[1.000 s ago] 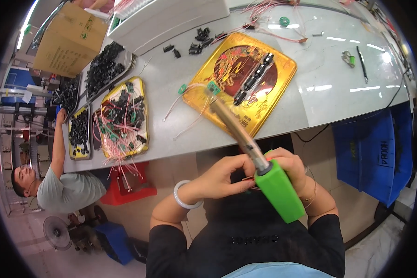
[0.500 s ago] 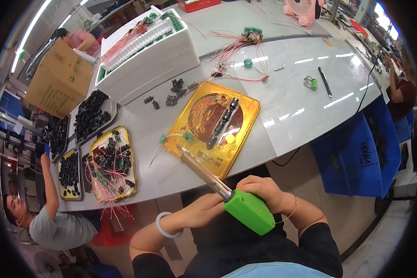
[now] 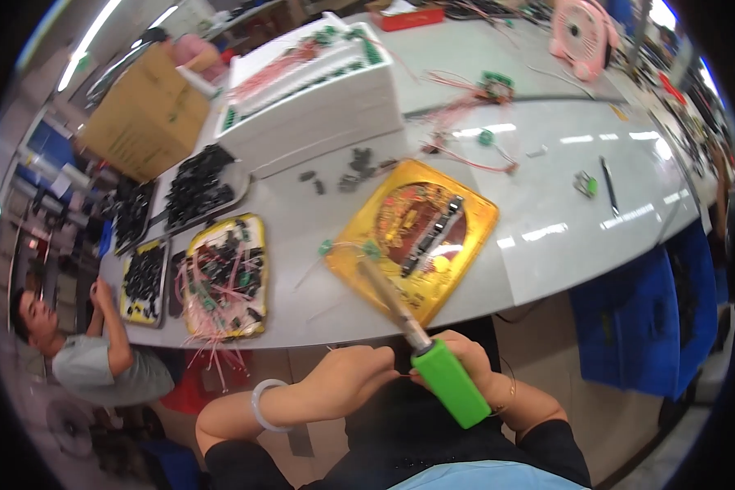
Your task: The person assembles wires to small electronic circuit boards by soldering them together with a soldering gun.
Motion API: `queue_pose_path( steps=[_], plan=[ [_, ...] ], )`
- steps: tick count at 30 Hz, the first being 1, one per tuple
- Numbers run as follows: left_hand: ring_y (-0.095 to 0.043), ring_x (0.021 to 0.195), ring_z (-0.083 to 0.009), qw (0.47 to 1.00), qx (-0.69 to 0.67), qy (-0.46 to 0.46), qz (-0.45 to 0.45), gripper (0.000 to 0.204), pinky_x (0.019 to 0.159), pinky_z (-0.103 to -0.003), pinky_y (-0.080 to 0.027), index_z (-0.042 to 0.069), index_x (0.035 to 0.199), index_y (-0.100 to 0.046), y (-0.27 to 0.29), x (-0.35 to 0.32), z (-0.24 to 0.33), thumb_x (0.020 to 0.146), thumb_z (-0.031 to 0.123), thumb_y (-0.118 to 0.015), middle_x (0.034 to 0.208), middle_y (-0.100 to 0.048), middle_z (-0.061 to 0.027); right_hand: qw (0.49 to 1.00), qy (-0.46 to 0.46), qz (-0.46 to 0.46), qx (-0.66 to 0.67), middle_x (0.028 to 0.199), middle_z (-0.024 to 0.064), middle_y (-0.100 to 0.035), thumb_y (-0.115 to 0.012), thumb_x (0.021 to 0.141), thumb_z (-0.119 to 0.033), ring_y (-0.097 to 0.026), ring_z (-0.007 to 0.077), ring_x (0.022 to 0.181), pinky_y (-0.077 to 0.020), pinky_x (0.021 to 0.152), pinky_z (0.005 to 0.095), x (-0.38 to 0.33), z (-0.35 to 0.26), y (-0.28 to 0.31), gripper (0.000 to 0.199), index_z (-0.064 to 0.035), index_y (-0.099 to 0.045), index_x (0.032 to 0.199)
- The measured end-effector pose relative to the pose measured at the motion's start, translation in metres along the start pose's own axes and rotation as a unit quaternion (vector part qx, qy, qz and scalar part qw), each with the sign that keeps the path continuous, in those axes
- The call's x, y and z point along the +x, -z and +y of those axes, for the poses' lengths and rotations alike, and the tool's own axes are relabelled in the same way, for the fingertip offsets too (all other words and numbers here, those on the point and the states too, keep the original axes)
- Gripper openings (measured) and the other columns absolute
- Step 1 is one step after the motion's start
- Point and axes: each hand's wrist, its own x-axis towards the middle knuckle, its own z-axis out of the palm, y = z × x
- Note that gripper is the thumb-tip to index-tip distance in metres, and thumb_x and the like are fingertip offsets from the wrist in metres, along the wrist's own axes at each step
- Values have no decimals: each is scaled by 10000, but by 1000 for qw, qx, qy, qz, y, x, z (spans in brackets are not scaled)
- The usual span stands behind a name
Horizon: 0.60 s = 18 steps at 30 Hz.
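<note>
A soldering iron (image 3: 459, 384) with a boxy green handle and a metal barrel slants across the front, its tip over the near-left edge of a gold tin lid (image 3: 353, 238). Behind the handle is my right hand (image 3: 471, 356), its fingers curled and partly hidden; whether it bears the iron is unclear. My left hand (image 3: 347, 380), wearing a pale bangle, is closed to the left of it. A thin reddish strand shows faintly between my fingertips, too small to name. On the lid lie a strip of black parts (image 3: 433, 237) and a green piece with thin wires (image 3: 371, 249).
Trays of black parts (image 3: 200, 186) and one of wired parts (image 3: 224, 278) stand left, beside a white foam box (image 3: 318, 122). Loose wired pieces (image 3: 486, 137), a pen (image 3: 609, 186) and a pink fan (image 3: 580, 41) lie behind. Blue bins (image 3: 629, 318) stand right; a co-worker (image 3: 98, 359) sits left.
My left hand has moved left, apart from the green handle. The whole view has shifted, so the table things appear further right. The co-worker at left has lowered a raised arm.
</note>
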Motion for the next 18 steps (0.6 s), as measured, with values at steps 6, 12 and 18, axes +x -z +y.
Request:
queue_pose_path(
  steps=[6,12,18],
  plan=[
    [-498,637,-352,997,41,59,-7,171,570,-399,-399,29,801,-472,72,-20,4,859,184,-515,668,-497,-168,969,-172,42,172,1009,103,-536,-582,753,-40,-555,252,982,-428,875,398,-4,-8,10,342,-40,-466,1074],
    [-409,616,-124,997,26,73,24,204,571,-301,-373,18,786,-463,154,13,-46,859,204,-506,627,-444,-51,901,-190,125,370,1137,148,-444,-667,623,-86,-342,353,1230,-267,1028,498,0,22,14,520,-89,-403,1071],
    [-439,625,-97,992,-44,118,-31,207,556,-263,-374,50,800,-462,160,82,-131,870,241,-498,660,-442,-11,889,-193,155,385,1273,155,-333,-672,566,-80,-223,437,1282,-125,1074,512,1,35,-2,546,-113,-389,1032]
  ],
)
